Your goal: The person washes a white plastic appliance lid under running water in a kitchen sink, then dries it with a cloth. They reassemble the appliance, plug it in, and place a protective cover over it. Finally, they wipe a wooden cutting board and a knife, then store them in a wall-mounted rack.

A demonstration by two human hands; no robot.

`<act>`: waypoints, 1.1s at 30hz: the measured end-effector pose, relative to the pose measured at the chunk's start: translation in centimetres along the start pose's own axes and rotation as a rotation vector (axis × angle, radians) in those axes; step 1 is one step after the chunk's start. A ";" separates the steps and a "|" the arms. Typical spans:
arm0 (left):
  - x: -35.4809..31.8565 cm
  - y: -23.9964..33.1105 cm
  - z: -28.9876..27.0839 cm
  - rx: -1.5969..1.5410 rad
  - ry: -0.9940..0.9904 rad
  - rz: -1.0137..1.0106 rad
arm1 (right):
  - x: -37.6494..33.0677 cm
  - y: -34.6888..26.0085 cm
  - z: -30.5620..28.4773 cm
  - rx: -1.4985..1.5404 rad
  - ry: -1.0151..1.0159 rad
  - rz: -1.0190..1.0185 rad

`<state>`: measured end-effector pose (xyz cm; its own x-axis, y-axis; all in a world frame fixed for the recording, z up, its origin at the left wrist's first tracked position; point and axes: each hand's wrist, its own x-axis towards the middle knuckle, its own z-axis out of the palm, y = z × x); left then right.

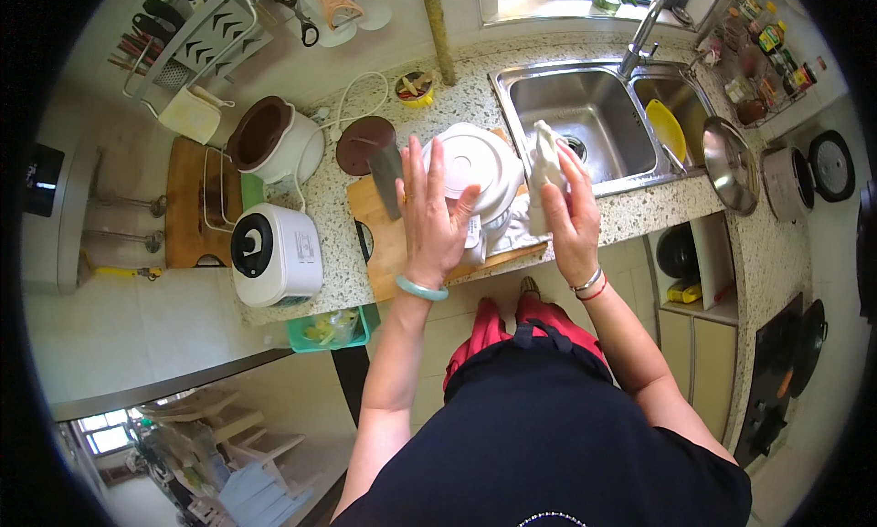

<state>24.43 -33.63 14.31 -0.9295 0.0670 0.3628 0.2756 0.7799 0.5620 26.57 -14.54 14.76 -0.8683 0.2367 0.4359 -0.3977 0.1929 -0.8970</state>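
Note:
My left hand (pixel 429 218) is raised over the wooden cutting board (pixel 388 258), its palm flat and its fingers stretched out, with nothing in it. A pale, damp-looking cloth (pixel 546 157) is held in my right hand (pixel 574 224), between thumb and fingers, near the sink's front left corner. Between the two hands a round white appliance (pixel 481 166) stands on the board, its top a ringed white disc. Just left of my left hand's fingers is a dark grey flat piece (pixel 385 178), partly hidden. A white crumpled cloth (pixel 512 230) lies beside the appliance.
Behind my right hand is a two-bowl steel sink (pixel 585 116) with a yellow colander (pixel 665 130). To the left stand a white rice cooker (pixel 290 253) and a white pot with a brown inside (pixel 297 143). A brown lid (pixel 364 143) lies near the board. A green bin (pixel 306 338) hangs below the counter edge.

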 end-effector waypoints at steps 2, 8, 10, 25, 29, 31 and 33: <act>-0.9 0.6 0.4 0.005 0.006 -0.026 | 0.8 0.7 0.6 -0.217 -0.227 -0.147; -1.4 1.0 0.4 -0.009 -0.018 -0.003 | 3.2 2.2 2.9 -0.479 -0.400 -0.319; -1.5 1.1 0.2 -0.045 -0.009 -0.013 | 4.6 2.3 3.7 -0.429 -0.462 -0.329; -1.3 1.4 0.3 -0.095 0.041 -0.054 | 14.4 7.0 9.7 -0.126 -0.997 0.321; -1.2 1.9 0.0 -0.053 0.026 -0.092 | 10.9 9.0 6.6 0.075 -0.681 0.290; -1.3 1.9 0.2 -0.044 0.033 -0.092 | 8.4 8.0 4.8 0.060 -0.546 0.280; -1.4 1.4 0.6 -0.081 0.068 -0.058 | 6.1 6.0 3.5 -0.070 -0.422 0.062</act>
<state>25.99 -32.30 14.15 -0.9264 -0.0212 0.3759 0.2432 0.7285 0.6404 17.87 -15.27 11.74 -0.9410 -0.1574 0.2996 -0.3321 0.2584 -0.9072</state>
